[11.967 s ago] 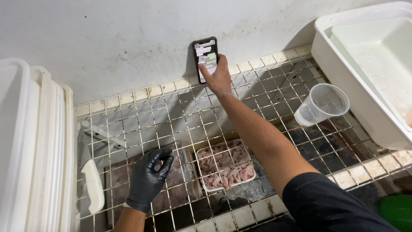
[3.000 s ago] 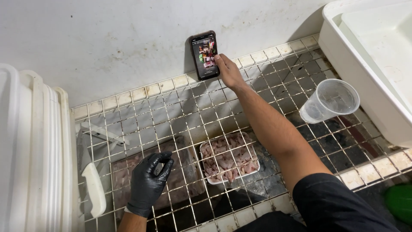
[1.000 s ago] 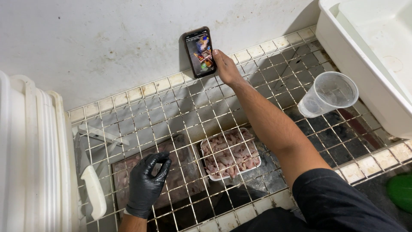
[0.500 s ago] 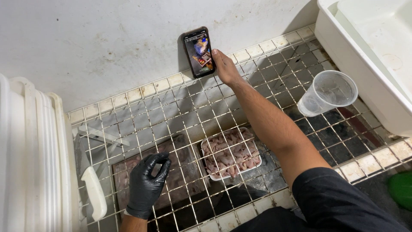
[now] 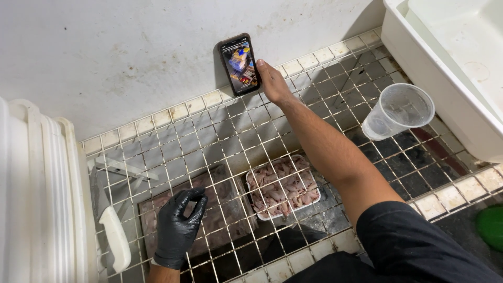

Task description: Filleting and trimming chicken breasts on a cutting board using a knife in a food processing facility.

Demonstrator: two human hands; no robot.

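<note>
At the far wall, my right hand [image 5: 271, 79] touches the upright, lit phone [image 5: 239, 64], fingers loosely spread. My gloved left hand [image 5: 177, 228] rests nearer on the wire grate [image 5: 220, 136], fingers curled.

clear plastic cup [image 5: 399, 110] on its side, white-handled knife [image 5: 112, 230] left, white tub [image 5: 450, 63] right.

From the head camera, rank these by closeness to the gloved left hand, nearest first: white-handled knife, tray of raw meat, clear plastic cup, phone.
Measured from the left hand:
1. White-handled knife, just to its left on the wire grid.
2. Tray of raw meat, to its right, under the grid.
3. Phone, far up, leaning on the wall, with the right hand on it.
4. Clear plastic cup, far right, lying tilted.
</note>
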